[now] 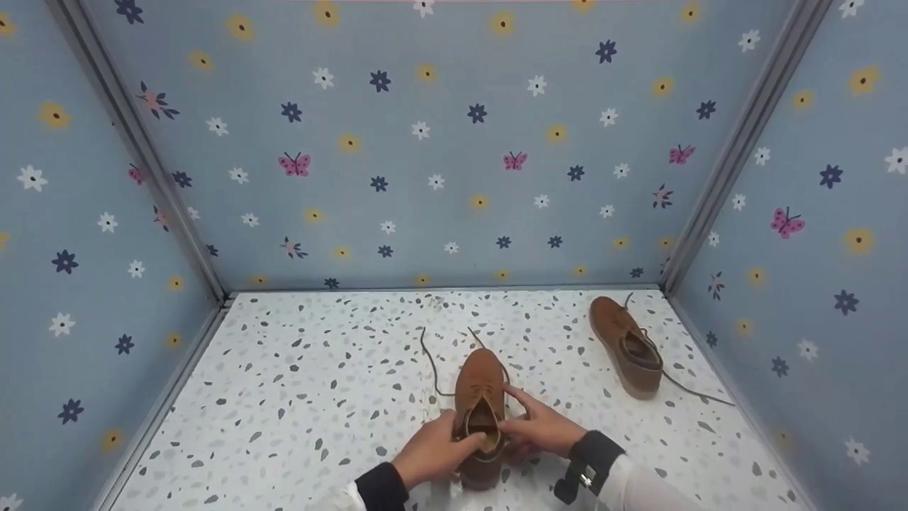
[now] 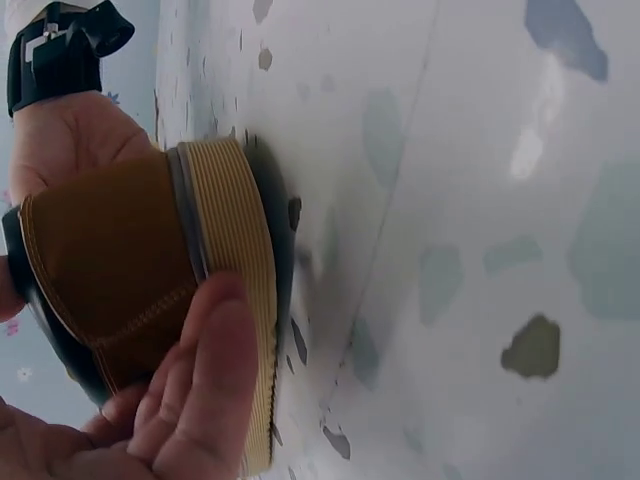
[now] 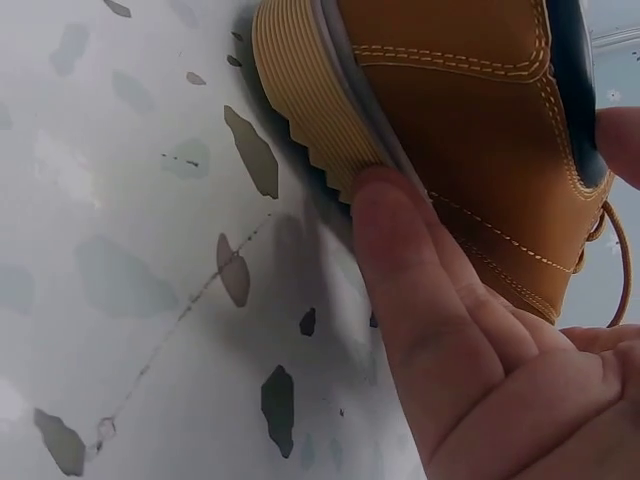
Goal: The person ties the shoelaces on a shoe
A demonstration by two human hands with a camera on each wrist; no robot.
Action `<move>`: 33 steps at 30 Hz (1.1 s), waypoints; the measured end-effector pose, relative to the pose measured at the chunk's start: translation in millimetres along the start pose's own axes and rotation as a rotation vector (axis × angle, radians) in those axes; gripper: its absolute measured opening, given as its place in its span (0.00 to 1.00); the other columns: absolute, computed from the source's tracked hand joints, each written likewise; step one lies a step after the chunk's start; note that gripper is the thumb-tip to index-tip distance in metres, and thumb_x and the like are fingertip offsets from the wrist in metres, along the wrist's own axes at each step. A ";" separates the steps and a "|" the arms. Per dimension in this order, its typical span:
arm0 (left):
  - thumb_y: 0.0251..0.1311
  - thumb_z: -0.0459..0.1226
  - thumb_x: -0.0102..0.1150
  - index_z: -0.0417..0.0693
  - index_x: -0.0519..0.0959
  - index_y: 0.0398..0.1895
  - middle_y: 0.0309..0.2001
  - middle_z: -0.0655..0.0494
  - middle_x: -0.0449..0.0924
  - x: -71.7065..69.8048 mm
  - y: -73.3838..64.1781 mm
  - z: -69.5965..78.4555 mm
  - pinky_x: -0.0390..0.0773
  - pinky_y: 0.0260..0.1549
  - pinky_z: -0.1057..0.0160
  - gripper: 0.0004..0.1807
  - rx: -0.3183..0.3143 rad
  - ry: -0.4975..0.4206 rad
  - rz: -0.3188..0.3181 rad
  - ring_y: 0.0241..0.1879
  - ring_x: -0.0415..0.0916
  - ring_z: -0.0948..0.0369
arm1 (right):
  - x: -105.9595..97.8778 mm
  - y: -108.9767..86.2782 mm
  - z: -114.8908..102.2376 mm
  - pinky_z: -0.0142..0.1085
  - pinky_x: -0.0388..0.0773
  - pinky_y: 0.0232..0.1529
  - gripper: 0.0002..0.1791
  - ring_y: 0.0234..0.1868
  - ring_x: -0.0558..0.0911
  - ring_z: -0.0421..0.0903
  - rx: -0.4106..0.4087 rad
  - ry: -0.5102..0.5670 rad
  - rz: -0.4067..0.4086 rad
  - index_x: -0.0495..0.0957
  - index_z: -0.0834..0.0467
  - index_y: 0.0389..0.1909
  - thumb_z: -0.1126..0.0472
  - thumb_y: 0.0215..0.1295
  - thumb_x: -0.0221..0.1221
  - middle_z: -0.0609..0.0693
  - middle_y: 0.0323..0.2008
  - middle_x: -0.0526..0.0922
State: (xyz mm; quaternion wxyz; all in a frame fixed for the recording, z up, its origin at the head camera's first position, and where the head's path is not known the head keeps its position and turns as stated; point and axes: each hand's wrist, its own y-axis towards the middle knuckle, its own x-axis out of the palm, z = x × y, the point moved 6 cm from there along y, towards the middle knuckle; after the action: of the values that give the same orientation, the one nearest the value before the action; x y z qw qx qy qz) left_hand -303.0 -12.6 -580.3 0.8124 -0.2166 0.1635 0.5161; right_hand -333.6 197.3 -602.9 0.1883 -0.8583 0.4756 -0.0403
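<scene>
A brown lace-up shoe (image 1: pixel 480 369) stands on the speckled surface at the front middle in the head view, toe pointing away. My left hand (image 1: pixel 434 447) grips its left side, the thumb reaching over the collar into the opening. On the other side my right hand (image 1: pixel 545 428) holds the shoe, thumb at the collar and a finger along the upper. In the left wrist view, fingers (image 2: pixel 215 370) lie against the ribbed tan sole (image 2: pixel 235 220). The right wrist view shows a fingertip (image 3: pixel 390 215) touching the sole edge. Loose laces (image 1: pixel 429 355) trail beside the toe.
A second brown shoe (image 1: pixel 611 323) stands at the back right, one lace (image 1: pixel 699 392) trailing toward the right wall. Blue flowered panels (image 1: pixel 440 156) enclose the white speckled surface (image 1: pixel 305 404) at the back and both sides, with grey metal strips at the corners.
</scene>
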 end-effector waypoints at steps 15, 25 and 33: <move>0.76 0.57 0.52 0.38 0.80 0.41 0.41 0.43 0.87 -27.7 22.8 -21.2 0.86 0.33 0.52 0.28 0.025 -0.100 -0.060 0.34 0.89 0.47 | 1.5 1.3 -0.4 0.48 0.88 0.47 0.50 0.44 0.92 0.57 0.006 0.021 -0.004 0.44 0.49 0.85 0.50 0.71 0.64 0.60 0.49 0.90; 0.78 0.56 0.47 0.27 0.80 0.47 0.42 0.32 0.87 -35.1 40.9 -25.2 0.89 0.37 0.46 0.34 -0.056 -0.248 -0.101 0.38 0.90 0.39 | -8.7 4.5 1.6 0.55 0.86 0.52 0.40 0.44 0.91 0.55 0.009 0.163 0.010 0.51 0.59 0.82 0.48 0.77 0.54 0.63 0.55 0.86; 0.77 0.58 0.47 0.28 0.80 0.48 0.41 0.33 0.88 -35.2 50.6 -28.0 0.89 0.33 0.48 0.36 -0.140 -0.267 -0.060 0.36 0.90 0.41 | -22.5 16.8 8.9 0.50 0.88 0.45 0.39 0.40 0.91 0.53 0.081 0.172 0.121 0.58 0.67 0.75 0.42 0.78 0.50 0.59 0.47 0.90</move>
State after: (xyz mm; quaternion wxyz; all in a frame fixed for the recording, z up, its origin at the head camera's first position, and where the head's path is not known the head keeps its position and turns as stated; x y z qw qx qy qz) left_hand -364.7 -35.3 -596.3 0.8249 -0.2067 0.0110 0.5261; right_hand -357.2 210.5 -614.7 0.1833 -0.8131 0.5389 -0.1216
